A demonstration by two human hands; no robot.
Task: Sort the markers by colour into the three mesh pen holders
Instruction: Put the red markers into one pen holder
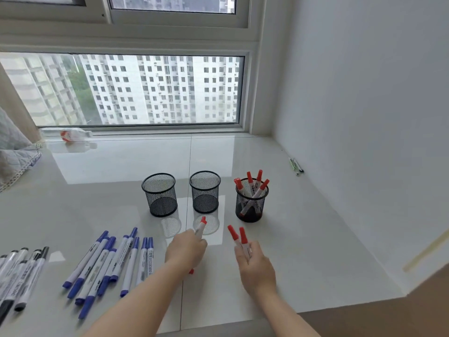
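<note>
Blue markers [107, 266] beside left hand [185, 249].

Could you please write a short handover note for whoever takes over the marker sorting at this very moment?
Left hand: holds one red marker.
Right hand: holds two red markers.
Right holder: several red markers already in it.
Middle holder and left holder: empty.
Blue markers and black markers lie unsorted on the surface, left.
Left to do: drop the three held reds in the right holder, then sort blue and black into the empty two.
</note>
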